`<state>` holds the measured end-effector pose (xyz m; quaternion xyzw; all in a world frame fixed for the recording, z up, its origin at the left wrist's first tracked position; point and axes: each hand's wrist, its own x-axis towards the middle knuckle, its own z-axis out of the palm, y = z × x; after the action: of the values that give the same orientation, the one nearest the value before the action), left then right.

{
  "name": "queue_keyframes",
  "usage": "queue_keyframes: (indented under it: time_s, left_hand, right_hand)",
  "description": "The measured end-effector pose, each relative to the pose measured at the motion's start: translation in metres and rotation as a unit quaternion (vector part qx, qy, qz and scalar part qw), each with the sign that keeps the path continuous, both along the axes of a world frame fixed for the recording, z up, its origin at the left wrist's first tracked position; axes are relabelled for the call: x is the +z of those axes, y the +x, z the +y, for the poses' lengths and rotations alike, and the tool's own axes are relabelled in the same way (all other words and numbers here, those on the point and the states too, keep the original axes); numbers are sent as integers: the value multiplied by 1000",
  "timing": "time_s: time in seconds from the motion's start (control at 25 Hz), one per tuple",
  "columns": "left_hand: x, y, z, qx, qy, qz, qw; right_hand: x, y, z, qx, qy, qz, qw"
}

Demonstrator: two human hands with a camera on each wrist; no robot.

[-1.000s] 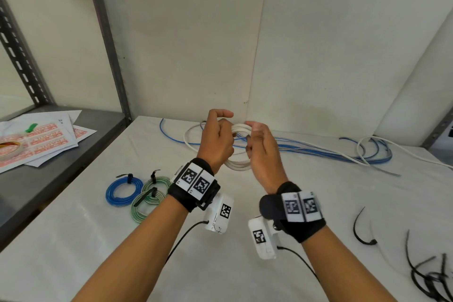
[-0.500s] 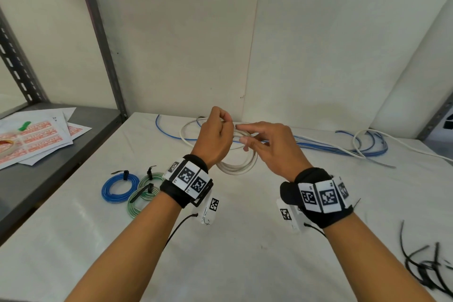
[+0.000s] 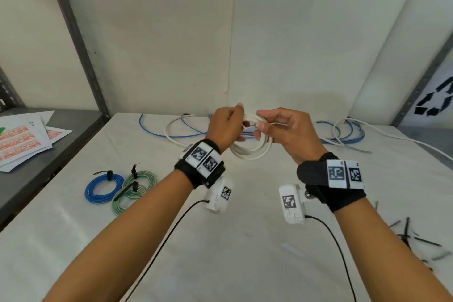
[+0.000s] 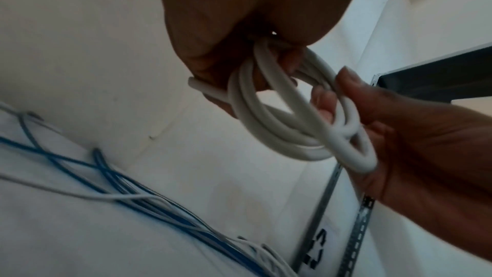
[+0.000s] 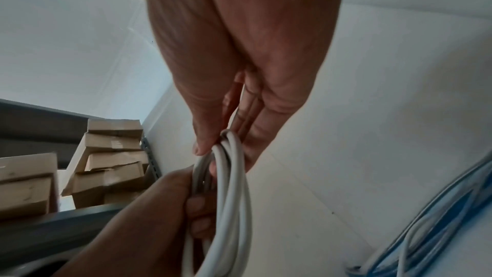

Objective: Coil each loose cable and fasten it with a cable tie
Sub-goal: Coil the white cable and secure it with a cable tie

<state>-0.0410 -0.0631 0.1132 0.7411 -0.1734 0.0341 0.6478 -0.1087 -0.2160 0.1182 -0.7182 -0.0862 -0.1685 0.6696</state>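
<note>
White cable coil (image 3: pixel 252 151), left hand (image 3: pixel 226 127) gripping its top, right hand (image 3: pixel 289 132) fingers (image 3: pixel 263 127) pinching the loops.

Looks like I'm in a storeroom or workshop: slotted metal shelving (image 3: pixel 81 39), stacked cardboard boxes (image 5: pixel 111 155), a covered bench (image 3: pixel 232 240) with loose cables (image 3: pixel 343 130) and ties (image 3: pixel 414 240).

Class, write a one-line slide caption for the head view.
Both hands, left and right, hold a white cable coil above the table.
</note>
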Motion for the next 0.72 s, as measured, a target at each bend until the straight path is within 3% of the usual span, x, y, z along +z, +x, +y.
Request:
queue_keyframes:
  time_s: [0.16,0.28,0.4,0.48,0.6,0.64,0.72]
  left_hand:
    - [13,-7,-47,-54,-43,83,994]
    - [3,-17,-73,-75,8,17,997]
    - [-16,-25,-89,-102,56,-30,993]
    - [-28,-30,-93,-125,99,-46,986]
    - [-43,-43,-101,-151,142,-65,976]
    - [-45,-47,-100,-153,151,-73,974]
    - [-48,-49,-98,-156,160,-90,971]
  right_hand:
    - [5,-21,-36,-55,22,6,998]
    - [5,-41,-65,-59,-15,46,997]
    - [-3,-53,-104,-113,-96,153,977]
    - [-20,-53,-128,-175,-237,269,917]
    - [-55,-51,-140,-193,-449,416,767]
    - [-63,-48,-139,-202,-486,427,735]
    - [-75,-49,-134,-216,-514,424,714]
